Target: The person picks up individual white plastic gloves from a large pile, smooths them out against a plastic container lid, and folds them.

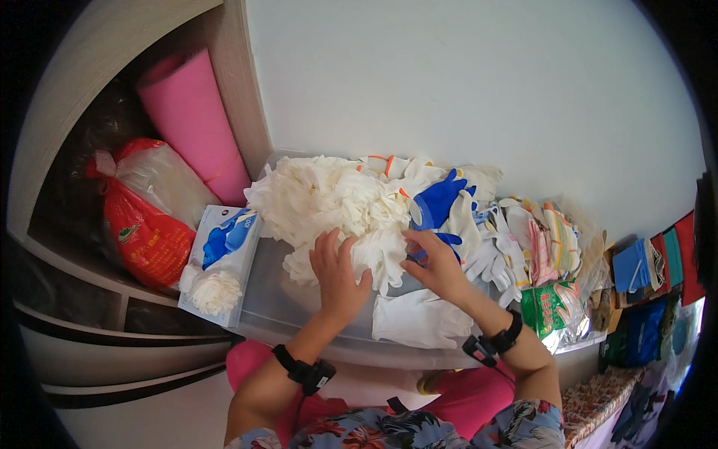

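Note:
A large heap of white gloves [348, 196] covers much of the translucent plastic bin lid [269, 280] in front of me. My left hand [336, 275] is over the heap's near edge, fingers apart and nothing gripped. At its right side my right hand [435, 261] has thumb and fingers spread around a gap, close to some loose white gloves [381, 258]. Whether either hand touches the fabric cannot be told. A flat pair of white gloves [420, 320] lies nearer me, below my right hand. Beyond that hand is a blue-coated glove [443, 196], partly covered by pale ones.
At left, a rolled bundle of white gloves [216, 293] rests on a disposable-glove box [210, 252]. Beside it are a red plastic bag [148, 241] and a rolled pink mat [193, 123]. Patterned gloves [552, 241] and a green package [549, 311] lie right. A white wall [449, 84] rises behind.

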